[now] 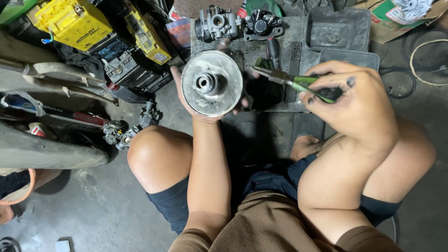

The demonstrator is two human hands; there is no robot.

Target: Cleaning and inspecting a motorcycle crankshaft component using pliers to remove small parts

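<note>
Metal disc: a round grey pulley plate [212, 83] with a hub in the middle, held upright so that its face looks toward the camera, above the dark floor between the knees.
Left hand: the left hand [196, 100] is behind the disc and carries it; the fingers wrap around its rim at the left side and at the lower right, so the grip is closed on the disc.
Right hand: the right hand [357, 105] is closed around the green handles of the pliers [289, 81]; there are dark grease marks on the knuckles.
Pliers: the metal nose points to the left, toward the right edge of the disc; the tip is just beside the rim, and I cannot tell if it touches.
Behind the disc: a grey carburettor [217, 23] and a black brake caliper [262, 23] lie on a dark mat [289, 32].
Upper right: two black plastic trays [338, 30] rest next to each other.
Upper left: a yellow battery [74, 21] and other batteries [126, 65] stand close together.
Left side: another small carburettor [122, 130] lies on the concrete floor [93, 205] near the left knee.
Person: sits in a squat, with dark shorts and a brown shirt.
</note>
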